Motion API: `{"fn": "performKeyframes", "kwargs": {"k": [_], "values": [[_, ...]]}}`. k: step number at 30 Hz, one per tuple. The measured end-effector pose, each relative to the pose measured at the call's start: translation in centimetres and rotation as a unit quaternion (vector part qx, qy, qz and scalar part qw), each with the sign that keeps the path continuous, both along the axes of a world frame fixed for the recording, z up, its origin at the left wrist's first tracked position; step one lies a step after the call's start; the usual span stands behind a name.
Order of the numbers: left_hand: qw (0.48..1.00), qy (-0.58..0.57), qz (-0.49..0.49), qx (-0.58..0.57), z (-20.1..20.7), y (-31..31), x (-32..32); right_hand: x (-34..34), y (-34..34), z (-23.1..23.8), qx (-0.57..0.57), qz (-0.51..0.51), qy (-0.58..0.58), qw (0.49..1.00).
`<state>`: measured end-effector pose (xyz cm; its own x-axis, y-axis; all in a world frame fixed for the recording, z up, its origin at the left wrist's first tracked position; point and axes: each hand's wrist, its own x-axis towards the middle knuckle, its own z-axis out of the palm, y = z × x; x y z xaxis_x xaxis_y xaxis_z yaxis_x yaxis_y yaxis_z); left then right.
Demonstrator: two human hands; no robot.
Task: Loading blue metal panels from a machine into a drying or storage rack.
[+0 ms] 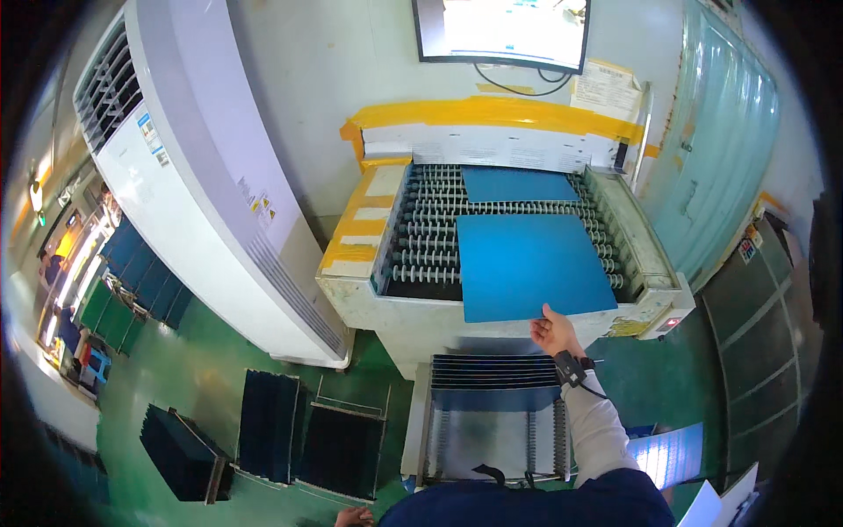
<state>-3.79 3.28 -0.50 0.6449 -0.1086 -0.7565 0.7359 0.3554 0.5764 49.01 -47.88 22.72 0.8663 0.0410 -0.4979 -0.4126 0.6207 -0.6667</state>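
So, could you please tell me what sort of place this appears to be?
Most likely a factory workshop: a roller machine bears flat blue panels, and several racks of dark sheets stand on the green floor. Exactly what is made here, I cannot tell.

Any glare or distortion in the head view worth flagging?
Head view: fisheye bends and tilts the air conditioner, corners go black; head view: wall screen largely washed out, bright glare on the lower-right sheet; head view: blue board shows only soft sheen.
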Motion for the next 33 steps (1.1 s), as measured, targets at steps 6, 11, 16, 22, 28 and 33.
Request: {"fn": "performKeyframes", "kwargs": {"k": [6, 11, 16, 22, 28, 33], "values": [[0.974, 0.077, 0.165, -0.138, -0.5, 0.1, 1.7, 0.7, -0.3, 0.3, -0.009, 0.005, 0.002, 1.0], [0.977, 0.027, 0.179, -0.111, -2.1, 0.9, -0.5, 0.4, -0.2, 0.7, -0.048, 0.011, 0.026, 0.998], [0.989, 0.079, 0.109, -0.064, -2.6, 1.2, 0.4, 0.9, -0.1, 0.5, -0.041, 0.024, 0.034, 0.998], [0.986, 0.098, 0.072, -0.111, -4.9, 2.5, 0.1, 0.0, -1.0, 0.9, -0.023, 0.042, 0.023, 0.999], [0.992, 0.058, 0.099, -0.053, -2.2, 0.1, 0.9, 0.6, 0.5, 1.2, 0.025, 0.042, 0.005, 0.999], [0.984, 0.116, -0.018, 0.135, -0.4, -3.3, 4.6, 1.3, 2.0, 1.9, 0.039, 0.094, -0.043, 0.994]]}}
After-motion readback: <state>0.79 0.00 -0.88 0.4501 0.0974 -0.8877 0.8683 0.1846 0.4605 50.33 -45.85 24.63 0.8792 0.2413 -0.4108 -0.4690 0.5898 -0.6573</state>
